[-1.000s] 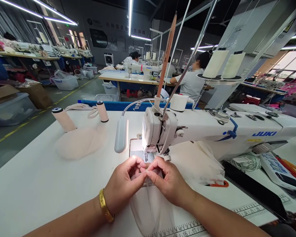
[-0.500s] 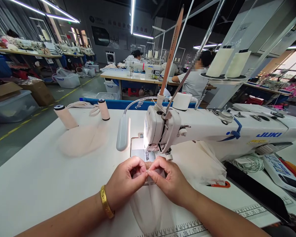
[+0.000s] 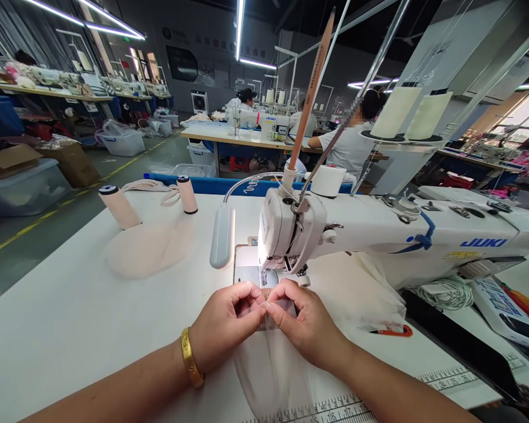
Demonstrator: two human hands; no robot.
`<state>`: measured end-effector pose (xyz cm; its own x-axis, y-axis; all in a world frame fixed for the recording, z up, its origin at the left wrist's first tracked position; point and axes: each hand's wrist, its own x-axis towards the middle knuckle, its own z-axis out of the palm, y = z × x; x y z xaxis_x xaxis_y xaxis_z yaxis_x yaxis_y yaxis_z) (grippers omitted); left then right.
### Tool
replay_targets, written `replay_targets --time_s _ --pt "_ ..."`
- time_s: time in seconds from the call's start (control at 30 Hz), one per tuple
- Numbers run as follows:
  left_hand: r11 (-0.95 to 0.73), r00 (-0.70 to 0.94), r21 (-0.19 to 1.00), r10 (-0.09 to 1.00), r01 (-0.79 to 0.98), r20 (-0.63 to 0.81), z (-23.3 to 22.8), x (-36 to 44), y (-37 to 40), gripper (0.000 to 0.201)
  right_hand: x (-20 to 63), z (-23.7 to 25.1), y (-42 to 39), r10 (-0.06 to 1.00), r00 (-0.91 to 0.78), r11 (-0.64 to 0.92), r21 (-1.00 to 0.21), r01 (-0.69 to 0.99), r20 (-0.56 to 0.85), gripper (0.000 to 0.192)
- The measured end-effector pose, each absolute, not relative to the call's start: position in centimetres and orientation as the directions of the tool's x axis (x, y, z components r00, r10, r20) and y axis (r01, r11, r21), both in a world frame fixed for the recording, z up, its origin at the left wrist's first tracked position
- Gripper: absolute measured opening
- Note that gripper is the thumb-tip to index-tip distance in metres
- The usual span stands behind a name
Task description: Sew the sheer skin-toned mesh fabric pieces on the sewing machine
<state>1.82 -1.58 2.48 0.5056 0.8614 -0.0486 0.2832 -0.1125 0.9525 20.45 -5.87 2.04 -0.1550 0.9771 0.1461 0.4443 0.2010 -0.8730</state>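
Note:
A piece of thin sheer fabric (image 3: 268,376) hangs from my fingers down over the table's front. My left hand (image 3: 231,314), with a gold bracelet (image 3: 191,358) at its wrist, pinches the fabric's upper edge between thumb and forefinger. My right hand (image 3: 306,326) pinches the same edge right beside it, the fingertips of both nearly touching. Just beyond the fingertips is the needle area of a white sewing machine (image 3: 286,235), with its metal plate (image 3: 245,264) lit. Some of the fabric's edge is hidden by my fingers.
Two pink thread spools (image 3: 187,195) and a pale fabric piece (image 3: 147,249) lie at left. A small lamp (image 3: 221,238) stands beside the machine head. More sheer fabric (image 3: 357,288), an orange-handled tool (image 3: 394,331) and a black case (image 3: 461,346) lie right. A printed ruler (image 3: 339,408) runs along the front.
Both hands keep their pinch on the sheer fabric at nearly the same spot. The whole view has shifted very slightly; nothing is taken up or let go.

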Motion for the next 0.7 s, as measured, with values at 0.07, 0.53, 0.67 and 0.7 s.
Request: replay_targets --time_s 0.07,0.53,0.67,0.7 --pt "-0.137 0.481 0.942 0.876 0.306 -0.029 2.38 1.75 -1.53 0.026 20.49 2.03 -5.81 0.978 -0.152 0.195 -0.874 0.446 0.141 0.013" --pt "-0.065 0.496 0.971 0.866 0.23 -0.06 2.37 1.98 -1.58 0.026 20.35 2.21 -5.79 0.973 -0.141 0.226 -0.864 0.451 0.181 0.011" --pt "-0.176 0.516 0.939 0.857 0.294 -0.001 2.28 1.6 -1.39 0.031 20.33 2.14 -5.76 0.973 -0.128 0.229 -0.859 0.457 0.192 0.013" --pt "-0.24 0.527 0.92 0.849 0.311 0.043 2.33 1.5 -1.33 0.031 20.33 2.1 -5.78 0.973 -0.123 0.231 -0.857 0.461 0.196 0.014"
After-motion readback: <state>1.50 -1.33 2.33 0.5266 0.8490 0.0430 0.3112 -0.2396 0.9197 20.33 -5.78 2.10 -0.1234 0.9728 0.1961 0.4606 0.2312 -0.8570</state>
